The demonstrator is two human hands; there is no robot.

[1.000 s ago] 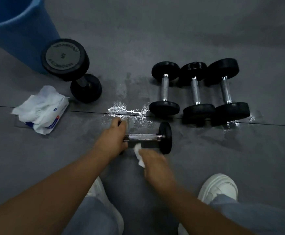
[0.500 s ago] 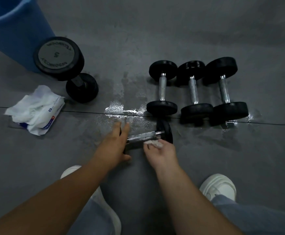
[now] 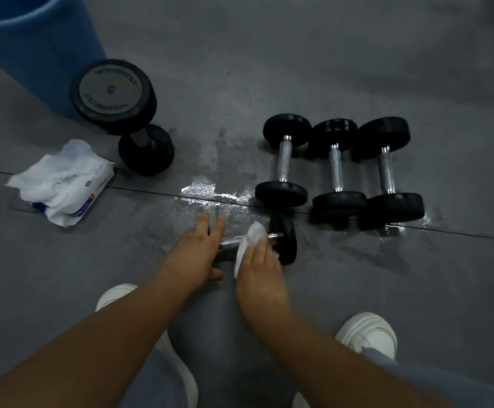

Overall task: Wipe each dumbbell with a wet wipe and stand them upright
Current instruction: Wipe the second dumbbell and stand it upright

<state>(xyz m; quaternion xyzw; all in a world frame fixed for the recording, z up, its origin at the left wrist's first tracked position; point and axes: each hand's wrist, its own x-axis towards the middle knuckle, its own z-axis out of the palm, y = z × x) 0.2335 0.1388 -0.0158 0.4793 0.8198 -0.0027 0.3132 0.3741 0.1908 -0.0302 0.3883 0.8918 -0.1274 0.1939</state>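
Dumbbell (image 3: 284, 240) lies mid-wipe: left hand (image 3: 194, 254), fingers straight, steadies one end, right hand (image 3: 259, 266) grips wet wipe (image 3: 251, 237) on its handle; large dumbbell (image 3: 113, 92) stands upright, three others (image 3: 282, 160) lie flat

Five dumbbells (image 3: 113, 92) (image 3: 284, 160) (image 3: 335, 169) (image 3: 385, 169) (image 3: 285, 240), one wet wipe (image 3: 251, 237), one wipe pack (image 3: 63, 181), probably one blue bucket (image 3: 34, 39), two white shoes (image 3: 366, 331) (image 3: 116, 293), two hands (image 3: 198, 251) (image 3: 260, 266).

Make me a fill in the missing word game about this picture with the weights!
The ____ hand holds the wipe against the small dumbbell.
____ more dumbbells lie side by side behind it.
The bucket by the big dumbbell is ____.
Missing words: right, three, blue.
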